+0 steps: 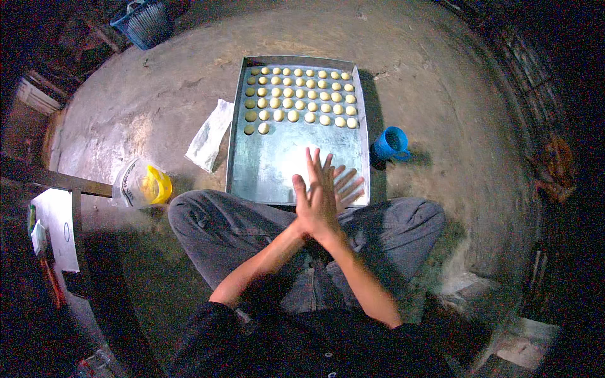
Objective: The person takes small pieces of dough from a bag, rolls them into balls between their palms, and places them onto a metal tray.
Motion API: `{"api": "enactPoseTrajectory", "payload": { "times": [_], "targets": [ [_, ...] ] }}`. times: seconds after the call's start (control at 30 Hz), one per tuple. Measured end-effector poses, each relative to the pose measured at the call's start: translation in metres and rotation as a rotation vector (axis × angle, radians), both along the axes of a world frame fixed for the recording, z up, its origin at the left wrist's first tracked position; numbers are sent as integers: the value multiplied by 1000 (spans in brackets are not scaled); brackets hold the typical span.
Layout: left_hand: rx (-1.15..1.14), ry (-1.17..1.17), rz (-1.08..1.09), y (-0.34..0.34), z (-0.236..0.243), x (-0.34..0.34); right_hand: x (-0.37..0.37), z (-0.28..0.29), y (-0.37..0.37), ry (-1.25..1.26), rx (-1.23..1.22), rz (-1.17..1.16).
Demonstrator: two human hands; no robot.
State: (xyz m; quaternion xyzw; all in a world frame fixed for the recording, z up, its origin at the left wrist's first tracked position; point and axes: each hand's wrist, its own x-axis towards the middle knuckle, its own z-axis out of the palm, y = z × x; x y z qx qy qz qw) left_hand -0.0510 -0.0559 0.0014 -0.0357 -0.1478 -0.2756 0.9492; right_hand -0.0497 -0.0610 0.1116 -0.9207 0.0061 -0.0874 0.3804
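My right hand (pixel 320 205) lies across my left hand (pixel 348 187), palm against palm, above the near edge of a metal tray. Both hands have their fingers stretched out and spread, and the left one's fingers are blurred, poking out to the right. Whatever may lie between the palms is hidden. The shallow rectangular tray (pixel 265 170) rests on the floor in front of my crossed legs. Rows of small pale-yellow dough balls (pixel 293 116) fill its far half, with two balls in the nearest row at the left.
Left of the tray lies a white cloth or sheet (pixel 210 135). A clear container (pixel 130 183) with something yellow in it stands by my left knee. On the right is a blue mug (pixel 391 143). A blue basket (pixel 145 25) sits far left, and a wooden beam (pixel 94 186) runs along the left.
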Motion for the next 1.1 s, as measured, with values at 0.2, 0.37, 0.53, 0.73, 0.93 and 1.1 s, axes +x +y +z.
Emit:
{"api": "enactPoseTrajectory", "payload": {
  "times": [0.2,0.37,0.53,0.73,0.93,1.1],
  "targets": [
    [291,21,193,12,-3,15,-16,-27,6,-21,-140,-81],
    [704,344,-89,18,77,11,4,-47,-53,129,-152,-243],
    [301,339,-97,30,29,18,-19,-24,-19,55,-156,16],
    [293,165,19,15,-7,21,-28,-29,-8,0,-134,-3],
    [665,304,-109,14,75,6,8,-18,-39,125,164,-307],
    [482,130,-35,24,74,13,5,-5,-38,-328,-146,-36]
  ]
}}
